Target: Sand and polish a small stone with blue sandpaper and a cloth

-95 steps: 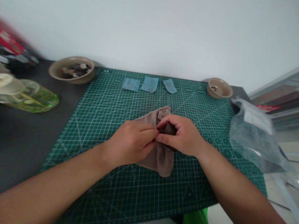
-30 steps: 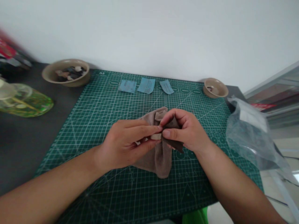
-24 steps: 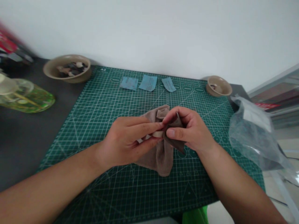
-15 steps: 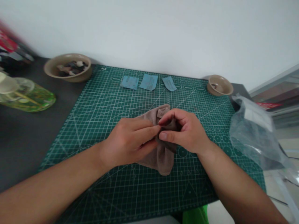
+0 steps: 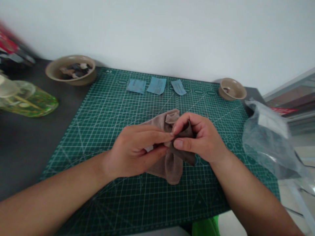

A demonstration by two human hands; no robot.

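Both my hands meet above the middle of a green cutting mat. My right hand [image 5: 200, 137] is closed on a small dark brown cloth [image 5: 184, 154], pinched between thumb and forefinger, with a corner hanging below. The fingertips of my left hand [image 5: 137, 149] are brought together against the cloth's left side. Something small and pale shows near them, but I cannot make out its kind. Beneath the hands lies a larger, crumpled light-brown cloth [image 5: 173, 168], partly hidden by them.
Three light-blue paper pieces [image 5: 157, 86] lie along the back of the cutting mat [image 5: 110, 98]. A bowl of dark and pale bits [image 5: 71, 82] stands back left, near a pump bottle of greenish liquid [image 5: 34, 101]. Back right are a smaller bowl [image 5: 232, 95] and a clear plastic bag [image 5: 261, 141].
My right hand has shifted slightly right with the dark cloth, and more of its lower corner shows. My left fingers have straightened and parted a little from the thumb.
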